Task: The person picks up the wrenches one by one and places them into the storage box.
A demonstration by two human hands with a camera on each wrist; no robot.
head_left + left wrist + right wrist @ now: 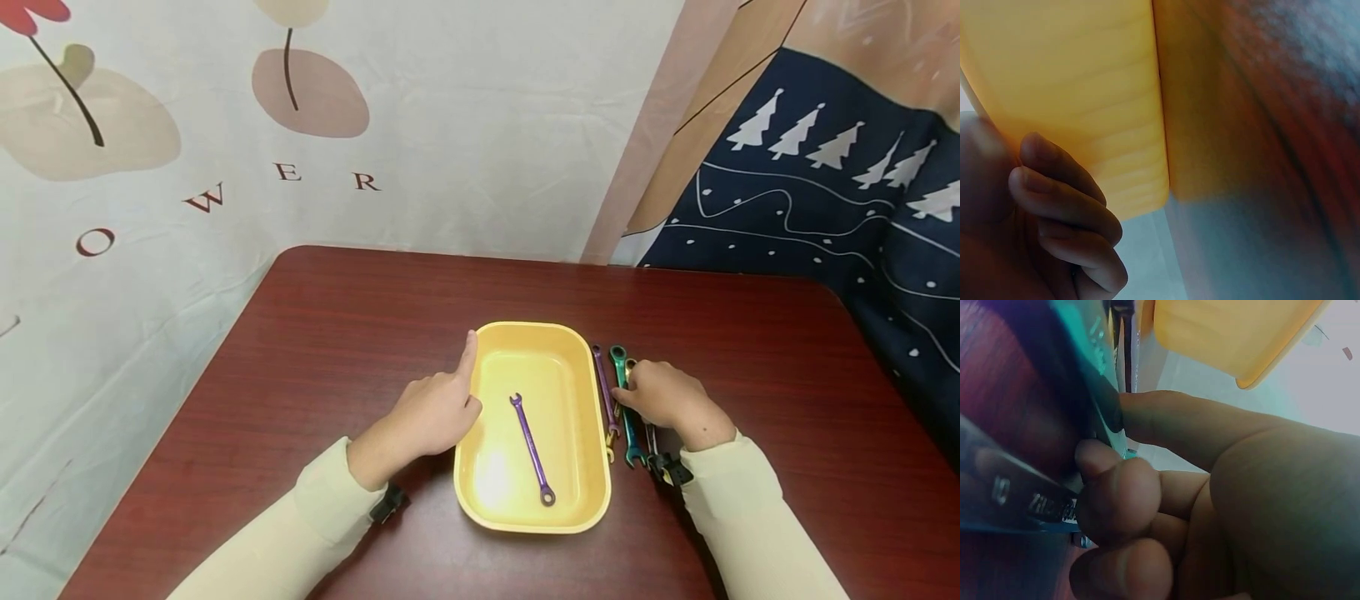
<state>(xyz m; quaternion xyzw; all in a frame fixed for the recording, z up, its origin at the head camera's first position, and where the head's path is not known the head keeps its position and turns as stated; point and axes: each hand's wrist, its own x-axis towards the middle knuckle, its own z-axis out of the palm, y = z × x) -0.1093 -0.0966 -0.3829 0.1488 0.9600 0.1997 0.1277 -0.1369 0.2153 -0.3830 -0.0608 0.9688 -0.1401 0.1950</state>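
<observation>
A purple combination wrench [531, 446] lies inside a yellow plastic tray [534, 525]. My left hand [435, 412] holds the tray's left rim, with the thumb at the rim and the index finger stretched along it. In the left wrist view the other fingers [1072, 200] curl beside the tray's outer wall. To the right of the tray, my right hand [667, 396] pinches a green wrench [618, 357] between thumb [1172, 415] and index finger. That hand partly hides the wrenches below it.
Another purple wrench [602, 383] lies close along the tray's right side, with a gold wrench end [611, 446] near its lower end. A silver wrench [651, 437] lies under the right hand. All are on a dark red wooden table [360, 317], which meets a printed curtain [480, 167] behind.
</observation>
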